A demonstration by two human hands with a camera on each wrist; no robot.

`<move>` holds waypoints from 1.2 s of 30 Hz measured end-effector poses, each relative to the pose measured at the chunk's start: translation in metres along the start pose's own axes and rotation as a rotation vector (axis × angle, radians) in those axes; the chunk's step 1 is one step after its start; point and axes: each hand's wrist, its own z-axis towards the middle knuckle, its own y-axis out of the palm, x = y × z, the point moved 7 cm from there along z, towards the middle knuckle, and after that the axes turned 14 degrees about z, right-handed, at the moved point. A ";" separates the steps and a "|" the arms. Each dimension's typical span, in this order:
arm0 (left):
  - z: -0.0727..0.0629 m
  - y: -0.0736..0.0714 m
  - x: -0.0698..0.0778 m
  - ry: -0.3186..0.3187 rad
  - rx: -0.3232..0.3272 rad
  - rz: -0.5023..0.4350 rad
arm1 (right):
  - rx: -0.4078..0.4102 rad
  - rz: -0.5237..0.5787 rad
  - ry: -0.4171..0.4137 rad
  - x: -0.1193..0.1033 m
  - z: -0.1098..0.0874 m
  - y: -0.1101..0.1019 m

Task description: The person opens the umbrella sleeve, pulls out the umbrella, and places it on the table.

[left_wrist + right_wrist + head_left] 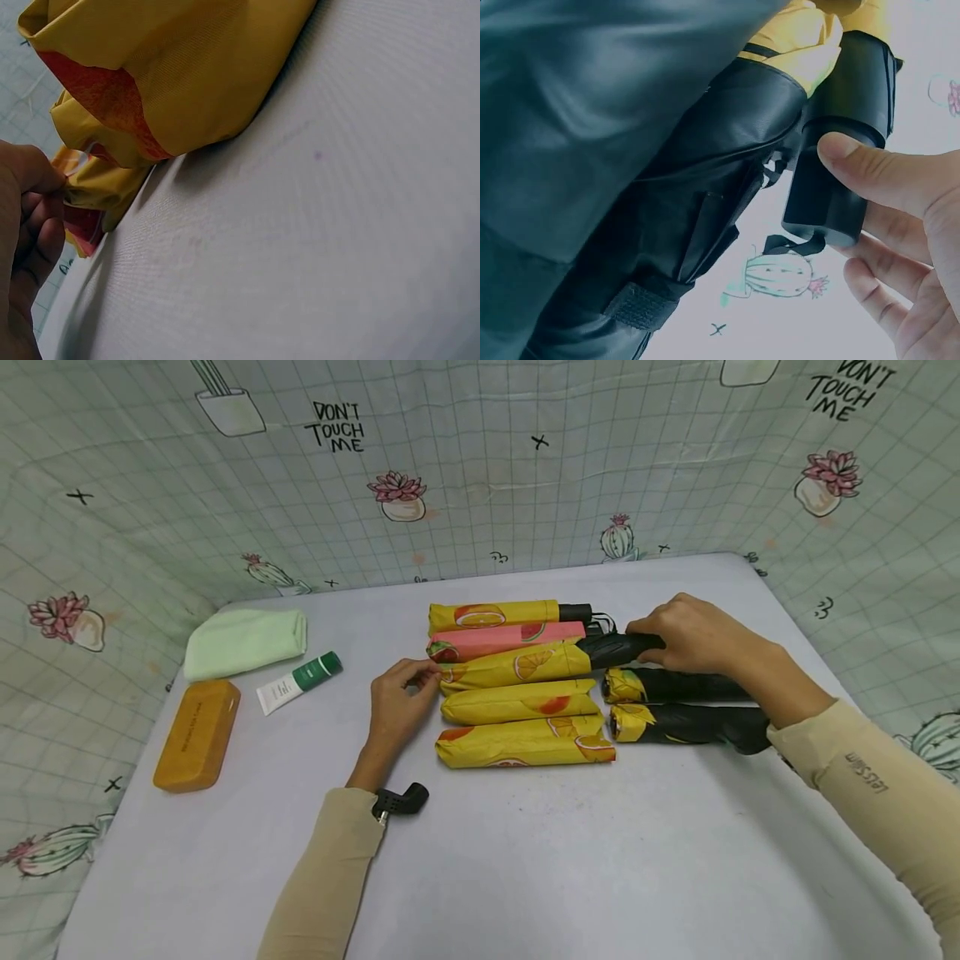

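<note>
In the head view, a folding umbrella with a black handle (618,650) lies partly inside a yellow fruit-print sleeve (532,664). My right hand (697,631) grips the handle end; in the right wrist view the thumb lies on the black handle (825,187), with fingers round the far side. At the sleeve's left end, my left hand (401,706) pinches the fabric between thumb and forefinger, as the left wrist view also shows on the yellow cloth (105,184). Below lie two more yellow sleeves (517,702), with two black folded umbrellas (690,724) to their right.
Behind the held umbrella lie a pink-sleeved umbrella (510,641) and a yellow-sleeved one (498,614). At the left are a folded pale green cloth (246,643), a green-and-white tube (300,682) and an orange-brown case (197,735). Printed fabric (480,468) hangs behind the white table (540,860).
</note>
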 end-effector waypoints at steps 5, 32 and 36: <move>0.000 0.001 0.001 0.003 -0.005 0.001 | -0.011 -0.022 0.015 0.000 0.000 -0.001; -0.002 0.002 0.001 0.015 -0.011 0.011 | 0.023 -0.064 -0.009 0.006 -0.018 -0.014; 0.000 0.001 0.002 0.031 -0.010 0.009 | 0.029 -0.058 -0.013 0.006 -0.019 -0.016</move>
